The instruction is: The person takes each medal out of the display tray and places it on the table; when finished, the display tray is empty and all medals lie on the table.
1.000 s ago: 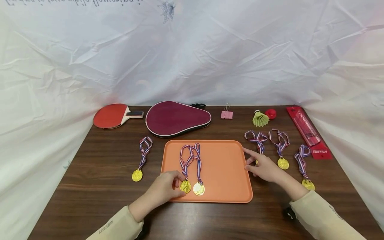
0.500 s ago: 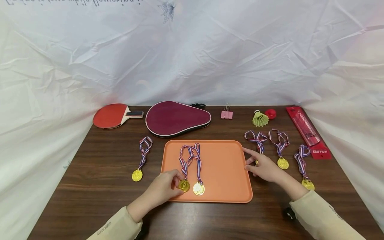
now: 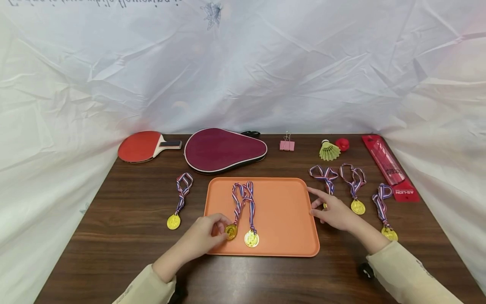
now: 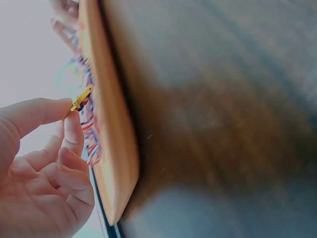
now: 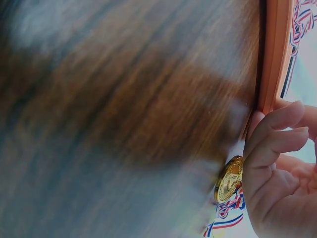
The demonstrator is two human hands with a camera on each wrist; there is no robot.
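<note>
My left hand (image 3: 201, 236) pinches a gold medal (image 4: 82, 97) between thumb and forefinger, tilted just over the left part of the orange tray (image 3: 284, 215). Its striped ribbon (image 3: 238, 204) trails back across the tray and meets the ribbon of a second gold medal (image 3: 251, 238), which lies flat to the right. At the tray's right rim, my right hand (image 3: 336, 212) rests its fingertips and thumb against the edge, gripping nothing. Just behind that hand lies another ribboned medal (image 5: 230, 178), partly covered in the head view.
One medal (image 3: 174, 221) lies left of the tray. Two more, a near medal (image 3: 389, 233) and a farther medal (image 3: 357, 207), lie to the right. Along the back are a table tennis bat (image 3: 140, 147), maroon case (image 3: 224, 150), pink binder clip (image 3: 287, 145), shuttlecock (image 3: 329, 151) and red packet (image 3: 391, 166).
My left hand has taken hold of the left medal on the tray, tipped it up and drawn it slightly left and back, its ribbon shifting along. My right hand stays still.
</note>
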